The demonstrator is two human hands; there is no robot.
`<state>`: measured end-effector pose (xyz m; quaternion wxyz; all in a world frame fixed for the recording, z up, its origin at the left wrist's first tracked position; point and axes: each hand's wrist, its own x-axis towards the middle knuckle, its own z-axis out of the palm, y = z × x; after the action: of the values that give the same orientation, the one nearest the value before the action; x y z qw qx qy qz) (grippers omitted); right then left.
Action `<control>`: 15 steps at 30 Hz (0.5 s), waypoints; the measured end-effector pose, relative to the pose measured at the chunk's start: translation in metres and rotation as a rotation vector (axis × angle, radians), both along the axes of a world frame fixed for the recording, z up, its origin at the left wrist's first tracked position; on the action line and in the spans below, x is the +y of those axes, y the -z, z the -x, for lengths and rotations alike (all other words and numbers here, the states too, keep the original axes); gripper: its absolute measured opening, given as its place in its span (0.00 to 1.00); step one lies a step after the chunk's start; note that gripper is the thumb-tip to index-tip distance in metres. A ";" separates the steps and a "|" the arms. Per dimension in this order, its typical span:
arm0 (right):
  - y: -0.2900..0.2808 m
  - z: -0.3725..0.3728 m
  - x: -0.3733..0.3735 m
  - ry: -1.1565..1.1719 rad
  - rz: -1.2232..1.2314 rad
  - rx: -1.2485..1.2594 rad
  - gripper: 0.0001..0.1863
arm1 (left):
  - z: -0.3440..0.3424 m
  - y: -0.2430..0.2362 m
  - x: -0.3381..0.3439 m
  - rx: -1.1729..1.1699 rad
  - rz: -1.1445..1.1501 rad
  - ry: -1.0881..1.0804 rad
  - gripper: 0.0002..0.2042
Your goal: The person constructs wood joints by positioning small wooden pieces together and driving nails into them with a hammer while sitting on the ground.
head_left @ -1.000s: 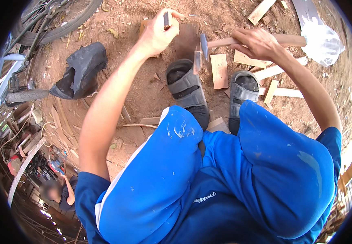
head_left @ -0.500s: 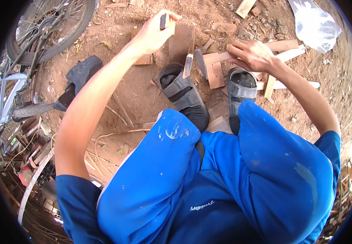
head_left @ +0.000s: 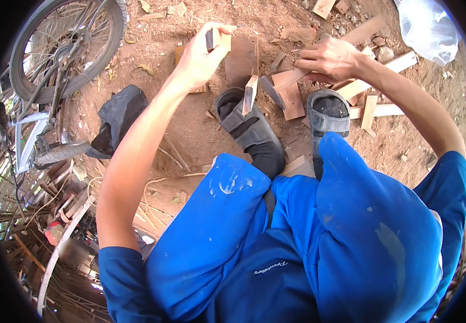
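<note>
My left hand (head_left: 199,56) is closed around a small wooden block (head_left: 222,42) with a dark end, its finger and thumb reaching over the top. Just right of it is a flat brown board (head_left: 241,56). My right hand (head_left: 330,60) grips the wooden handle of a hammer (head_left: 272,91), whose dark metal head hangs low toward the left. Under the hammer lies a reddish wood piece (head_left: 293,102). Between the hands a narrow wood piece with a dark face (head_left: 249,95) stands by my left sandal (head_left: 250,126). A thin line at my left fingertips is too small to name.
Wooden strips (head_left: 386,72) lie crossed on the ground at the right, beside my right sandal (head_left: 329,110). A clear plastic bag (head_left: 429,32) is at the far right. On the left are a bicycle wheel (head_left: 66,51), a black bag (head_left: 122,116) and a heap of sticks.
The hammer has tilted in my right hand, its handle end swinging away from me and its head dipping slightly. My left hand keeps its hold on the block. The whole view has shifted a little.
</note>
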<state>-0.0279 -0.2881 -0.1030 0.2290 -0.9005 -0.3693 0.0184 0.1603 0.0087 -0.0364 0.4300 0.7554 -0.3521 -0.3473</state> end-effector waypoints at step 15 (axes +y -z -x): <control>0.004 -0.022 -0.009 0.156 0.019 -0.085 0.11 | -0.001 -0.003 -0.001 -0.034 -0.029 -0.012 0.10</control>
<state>-0.0057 -0.2966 -0.1068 0.2054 -0.9286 -0.3071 -0.0341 0.1609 0.0080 -0.0331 0.4151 0.7693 -0.3498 -0.3369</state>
